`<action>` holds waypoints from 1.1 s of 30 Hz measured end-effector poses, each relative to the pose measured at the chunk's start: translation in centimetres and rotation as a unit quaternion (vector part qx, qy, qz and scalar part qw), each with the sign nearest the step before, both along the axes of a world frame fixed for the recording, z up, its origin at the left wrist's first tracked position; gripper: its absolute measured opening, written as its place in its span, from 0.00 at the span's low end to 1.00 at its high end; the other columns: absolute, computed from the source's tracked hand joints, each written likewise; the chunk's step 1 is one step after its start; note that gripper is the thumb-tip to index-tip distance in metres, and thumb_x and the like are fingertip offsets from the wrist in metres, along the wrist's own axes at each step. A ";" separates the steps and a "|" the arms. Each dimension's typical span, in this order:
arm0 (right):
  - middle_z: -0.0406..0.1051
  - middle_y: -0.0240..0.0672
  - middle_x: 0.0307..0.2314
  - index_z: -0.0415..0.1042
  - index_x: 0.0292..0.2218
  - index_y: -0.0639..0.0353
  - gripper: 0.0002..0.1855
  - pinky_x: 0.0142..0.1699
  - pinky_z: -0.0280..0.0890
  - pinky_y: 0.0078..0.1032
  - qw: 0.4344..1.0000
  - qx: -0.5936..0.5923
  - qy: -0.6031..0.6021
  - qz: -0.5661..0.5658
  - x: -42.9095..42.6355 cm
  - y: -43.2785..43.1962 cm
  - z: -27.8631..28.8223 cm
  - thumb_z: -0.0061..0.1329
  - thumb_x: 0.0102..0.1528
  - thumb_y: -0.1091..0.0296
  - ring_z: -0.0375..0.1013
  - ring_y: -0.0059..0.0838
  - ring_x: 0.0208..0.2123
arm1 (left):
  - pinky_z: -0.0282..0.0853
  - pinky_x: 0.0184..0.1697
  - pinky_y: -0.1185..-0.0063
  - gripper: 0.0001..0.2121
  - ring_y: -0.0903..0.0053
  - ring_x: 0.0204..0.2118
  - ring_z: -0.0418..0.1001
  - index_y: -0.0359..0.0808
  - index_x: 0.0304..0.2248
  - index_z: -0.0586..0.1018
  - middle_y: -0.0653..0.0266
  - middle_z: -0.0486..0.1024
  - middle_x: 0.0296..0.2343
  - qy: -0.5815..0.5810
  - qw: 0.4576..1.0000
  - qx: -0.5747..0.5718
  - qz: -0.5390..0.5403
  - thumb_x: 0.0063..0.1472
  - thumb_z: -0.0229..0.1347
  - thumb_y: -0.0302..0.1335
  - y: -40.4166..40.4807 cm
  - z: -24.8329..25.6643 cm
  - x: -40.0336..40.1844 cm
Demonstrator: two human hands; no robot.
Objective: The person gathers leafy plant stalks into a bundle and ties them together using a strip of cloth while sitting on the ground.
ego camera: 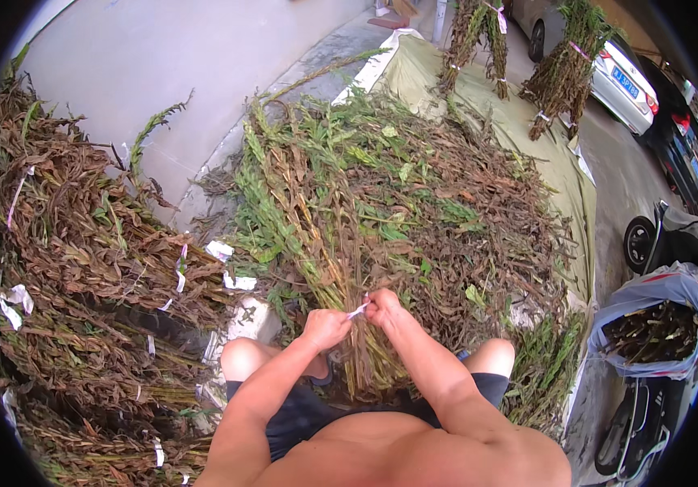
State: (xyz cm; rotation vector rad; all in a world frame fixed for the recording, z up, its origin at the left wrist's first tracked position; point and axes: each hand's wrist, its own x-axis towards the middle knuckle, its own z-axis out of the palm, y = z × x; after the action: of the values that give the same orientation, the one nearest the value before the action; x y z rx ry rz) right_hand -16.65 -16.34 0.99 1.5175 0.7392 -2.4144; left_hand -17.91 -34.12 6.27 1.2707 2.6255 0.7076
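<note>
Between my knees lies a bundle of leafy plant stalks (364, 356), its cut ends towards me and its leafy part spread ahead. A white and pink tie strip (358, 310) crosses the top of the stalks. My left hand (326, 329) pinches the strip's left end. My right hand (381, 306) pinches its right end, close beside the left. Whether the strip passes under the bundle is hidden. Drying stalks with brown and green leaves (458, 213) are spread ahead and to the right.
Tied bundles (111, 243) are piled at left, beside a white block (254, 319). More bundles (568, 67) stand upright on a green tarp (522, 134) at back right. At right are a plastic bag of stalk pieces (653, 332), a scooter (629, 426) and parked cars (623, 85).
</note>
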 end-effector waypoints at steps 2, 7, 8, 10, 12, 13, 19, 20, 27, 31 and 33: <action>0.64 0.33 0.16 0.63 0.27 0.62 0.05 0.12 0.46 0.18 0.985 -0.112 0.126 0.020 1.9 2.0 -1.1 0.36 0.54 0.75 0.55 0.20 0.10 | 0.67 0.28 0.71 0.11 0.64 0.25 0.71 0.32 0.18 0.72 0.60 0.71 0.20 -0.074 0.997 0.019 0.002 0.50 0.53 0.32 0.5 0.9 -1.0; 0.59 0.28 0.15 0.61 0.32 0.58 0.06 0.13 0.44 0.16 0.992 -0.079 0.097 -0.028 1.9 -1.6 6.1 0.30 0.58 0.71 0.50 0.16 0.11 | 0.65 0.30 0.80 0.11 0.75 0.24 0.69 0.29 0.20 0.72 0.63 0.71 0.23 -0.225 0.960 0.168 0.005 0.52 0.54 0.29 1.7 0.4 -2.0; 0.57 0.27 0.14 0.60 0.29 0.56 0.06 0.13 0.44 0.16 0.993 -0.068 0.093 -0.006 1.8 -1.4 5.6 0.31 0.57 0.71 0.50 0.16 0.11 | 0.63 0.28 0.81 0.11 0.79 0.23 0.67 0.30 0.20 0.72 0.66 0.71 0.21 -0.316 0.927 0.198 0.027 0.53 0.54 0.29 1.9 0.2 -2.0; 0.55 0.25 0.13 0.58 0.23 0.51 0.10 0.13 0.43 0.15 0.996 -0.039 0.078 0.024 1.8 0.3 3.7 0.31 0.57 0.69 0.48 0.16 0.10 | 0.58 0.20 0.84 0.12 0.88 0.17 0.61 0.34 0.19 0.73 0.75 0.66 0.14 -0.447 0.881 0.127 0.086 0.56 0.52 0.32 3.4 1.8 -2.1; 0.54 0.25 0.11 0.57 0.22 0.51 0.10 0.12 0.43 0.16 0.997 -0.026 0.047 0.047 0.9 1.0 1.7 0.32 0.56 0.69 0.47 0.17 0.09 | 0.55 0.18 0.84 0.12 0.89 0.16 0.60 0.35 0.19 0.73 0.75 0.64 0.13 -0.463 0.874 0.132 0.073 0.56 0.52 0.33 4.1 0.1 -2.4; 0.53 0.25 0.10 0.57 0.21 0.51 0.11 0.12 0.42 0.17 0.997 -0.015 0.016 0.070 0.4 1.1 1.2 0.32 0.55 0.70 0.47 0.18 0.09 | 0.53 0.17 0.85 0.12 0.89 0.14 0.58 0.37 0.19 0.73 0.76 0.62 0.11 -0.477 0.866 0.135 0.060 0.57 0.52 0.33 4.3 -0.4 -2.5; 0.56 0.31 0.10 0.60 0.20 0.54 0.09 0.12 0.44 0.21 0.986 0.145 -0.081 -0.015 -2.6 2.6 -4.5 0.35 0.51 0.71 0.52 0.22 0.08 | 0.65 0.31 0.70 0.16 0.64 0.27 0.73 0.33 0.28 0.76 0.53 0.75 0.24 -0.355 0.934 0.028 0.037 0.57 0.46 0.39 8.2 -3.2 -1.7; 0.55 0.32 0.09 0.60 0.19 0.54 0.09 0.12 0.44 0.21 0.985 0.132 -0.106 -0.025 -2.4 3.8 -5.2 0.35 0.51 0.69 0.52 0.23 0.09 | 0.66 0.32 0.70 0.15 0.63 0.28 0.73 0.34 0.29 0.76 0.53 0.75 0.24 -0.334 0.941 0.020 0.050 0.57 0.46 0.39 8.8 -2.9 -1.3; 0.48 0.31 0.08 0.50 0.16 0.50 0.15 0.15 0.42 0.23 0.980 0.024 -0.194 -0.030 -3.3 3.0 -4.8 0.33 0.52 0.63 0.46 0.24 0.09 | 0.62 0.24 0.73 0.14 0.74 0.18 0.67 0.31 0.22 0.71 0.58 0.68 0.14 -0.301 0.941 0.101 0.119 0.57 0.49 0.34 5.6 -2.7 1.5; 0.52 0.34 0.12 0.54 0.17 0.53 0.12 0.17 0.47 0.24 0.985 0.035 -0.170 -0.019 -2.8 1.0 -4.4 0.34 0.51 0.66 0.50 0.25 0.12 | 0.61 0.22 0.74 0.14 0.77 0.17 0.65 0.31 0.21 0.71 0.61 0.68 0.14 -0.296 0.941 0.089 0.137 0.57 0.49 0.34 3.2 -2.6 1.7; 0.56 0.34 0.14 0.57 0.19 0.55 0.09 0.20 0.52 0.25 0.997 0.034 -0.060 0.036 -1.8 0.7 -4.1 0.34 0.51 0.71 0.54 0.26 0.14 | 0.58 0.20 0.80 0.13 0.84 0.17 0.61 0.32 0.20 0.72 0.70 0.65 0.13 -0.375 0.911 0.106 0.132 0.57 0.51 0.33 3.0 -2.7 0.1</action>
State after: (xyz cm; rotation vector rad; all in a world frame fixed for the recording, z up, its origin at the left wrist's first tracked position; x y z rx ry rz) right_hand -18.42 -15.60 -3.14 1.6143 0.8435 -2.2460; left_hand -17.82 -31.12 3.60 0.4981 2.1061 1.2510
